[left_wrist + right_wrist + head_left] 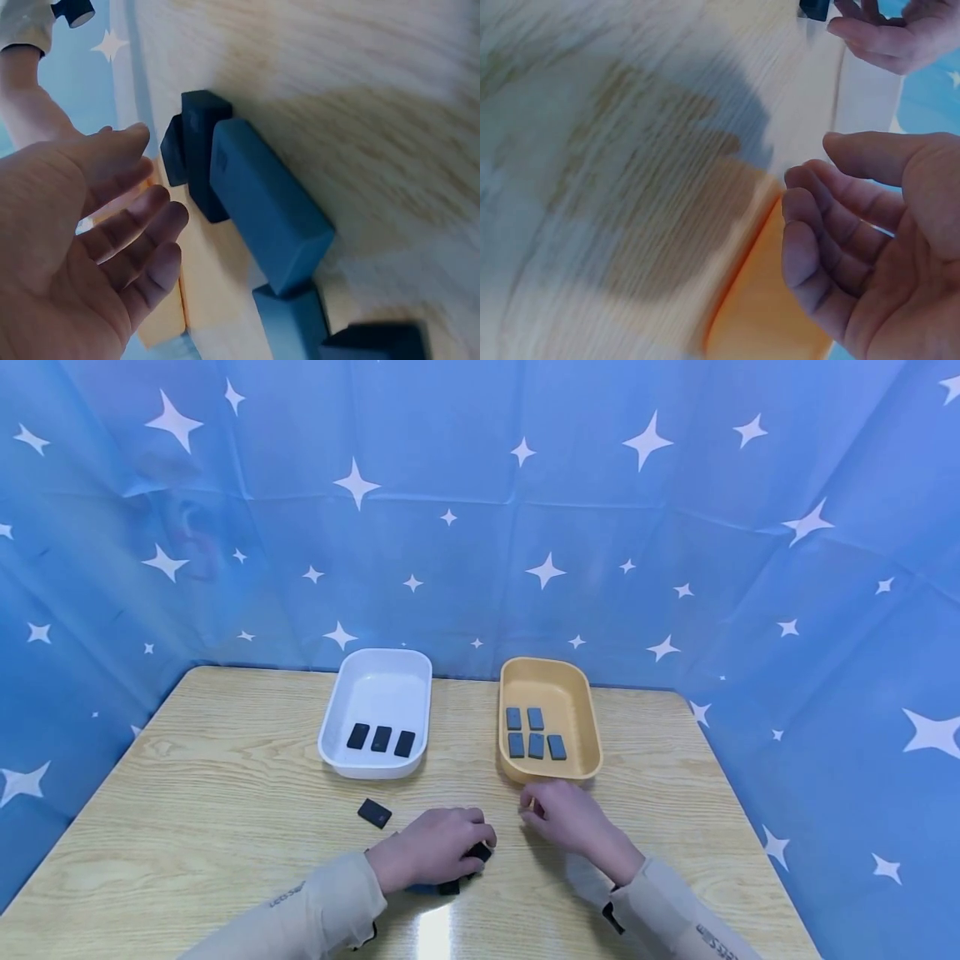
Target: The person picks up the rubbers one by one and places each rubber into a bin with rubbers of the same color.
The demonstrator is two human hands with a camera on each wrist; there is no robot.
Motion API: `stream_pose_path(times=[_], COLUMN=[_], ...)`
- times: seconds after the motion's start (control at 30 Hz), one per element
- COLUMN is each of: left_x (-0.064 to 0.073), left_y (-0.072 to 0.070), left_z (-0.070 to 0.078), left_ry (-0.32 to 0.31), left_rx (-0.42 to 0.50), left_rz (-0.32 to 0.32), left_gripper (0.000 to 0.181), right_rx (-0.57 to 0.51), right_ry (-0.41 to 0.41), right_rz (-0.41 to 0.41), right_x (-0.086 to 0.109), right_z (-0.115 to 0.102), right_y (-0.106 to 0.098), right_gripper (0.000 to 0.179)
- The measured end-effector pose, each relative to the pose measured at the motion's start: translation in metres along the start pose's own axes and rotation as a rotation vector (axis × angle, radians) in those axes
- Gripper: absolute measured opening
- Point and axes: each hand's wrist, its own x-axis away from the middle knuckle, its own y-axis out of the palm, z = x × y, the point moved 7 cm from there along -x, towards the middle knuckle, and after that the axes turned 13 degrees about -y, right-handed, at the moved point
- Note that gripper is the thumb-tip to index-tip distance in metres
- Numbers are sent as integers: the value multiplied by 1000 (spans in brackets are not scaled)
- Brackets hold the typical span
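My left hand (438, 843) hovers beside a small pile of flat rectangular blocks, its fingers loosely bent. Between its thumb and fingertips in the head view shows a black block (478, 852), but the left wrist view has the fingers apart from the pile. There a blue block (266, 202) leans across others, with a dark block (204, 154) beside it. Part of the pile is hidden under the hand. My right hand (566, 818) is held at the near end of the yellow bin (592, 752), fingers loosely curled and holding nothing.
A white bin (378, 771) at the back left holds three black blocks (381, 739). In the yellow bin lie several blue-grey blocks (536, 745) in two rows. One black block (374, 812) lies alone on the wooden table (225, 793), before the white bin. A starry blue curtain (480, 543) hangs behind.
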Motion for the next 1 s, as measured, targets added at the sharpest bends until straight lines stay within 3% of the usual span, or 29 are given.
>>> stream_pose_path(times=[0.27, 0.67, 1.0], left_x=[-1, -6, -7], left_y=[12, 17, 17], left_z=[6, 8, 9], left_ry=[-10, -60, -43], left_rx=[-23, -54, -1], left_rz=[-23, -26, -23], left_gripper=[23, 19, 14], right_rx=[-29, -46, -57], right_ry=[23, 42, 49], right_rz=[-21, -17, -23], right_x=[4, 6, 5], right_z=[4, 5, 7], right_y=[7, 6, 7], right_gripper=[5, 7, 5])
